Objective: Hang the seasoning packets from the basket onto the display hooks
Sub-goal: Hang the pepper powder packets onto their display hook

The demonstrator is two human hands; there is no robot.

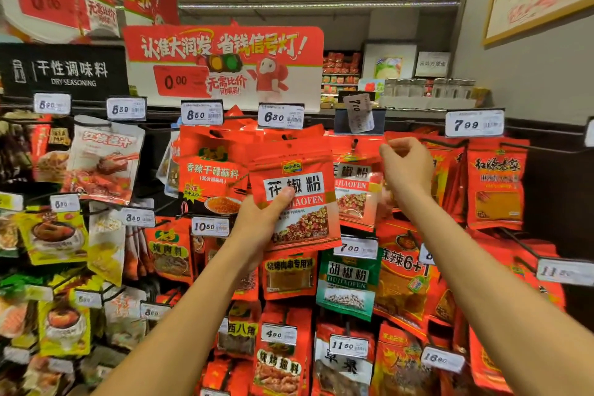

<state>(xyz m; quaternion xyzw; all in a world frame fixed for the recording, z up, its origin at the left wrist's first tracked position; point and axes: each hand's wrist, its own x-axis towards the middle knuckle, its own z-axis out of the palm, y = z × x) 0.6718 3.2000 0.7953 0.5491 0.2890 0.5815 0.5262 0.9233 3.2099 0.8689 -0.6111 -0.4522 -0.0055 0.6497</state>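
A stack of red seasoning packets is held upright in the left hand, whose grip is clenched on the lower left edge, thumb pressed across the front face. The packets are judged light, thin and floppy, with slick film that could fan apart or slide; a hold low on the stack leaves the punched top strip free. The long axis runs vertically, printed face toward the camera, the hang hole directly above the grip. The right hand is raised to the right of that grip, its fingers curled and pinched at the top corner of a hanging packet just beside the display hook. That hook lies up and to the right of the left grip.
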